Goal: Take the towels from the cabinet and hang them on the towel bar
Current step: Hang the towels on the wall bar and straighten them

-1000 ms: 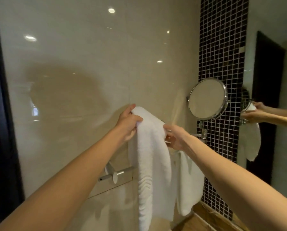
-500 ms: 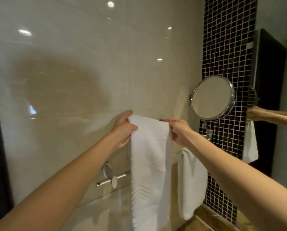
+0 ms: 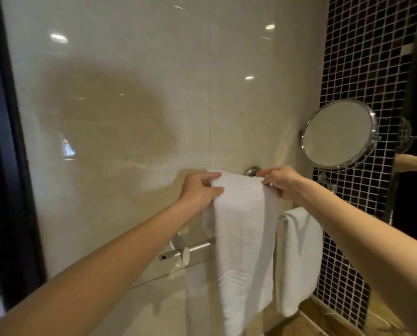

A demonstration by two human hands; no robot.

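Towel (image 3: 243, 226) fold level between hands now, slanted a second ago | left corner pinched in curled fingers of left hand (image 3: 197, 190), right corner likewise in right hand (image 3: 280, 183) | held up above towel bar (image 3: 197, 248), just left of hanging second towel (image 3: 299, 258) | long axis vertical, both ends pointing down.

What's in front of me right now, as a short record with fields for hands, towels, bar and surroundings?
Held towel: white, folded long, top fold held above the towel bar, hanging in front of it
Left hand: grips the fold's left side
Right hand: pinches the fold's right side
Second towel: white, draped over the bar, to the right
Surroundings: round mirror against dark mosaic wall
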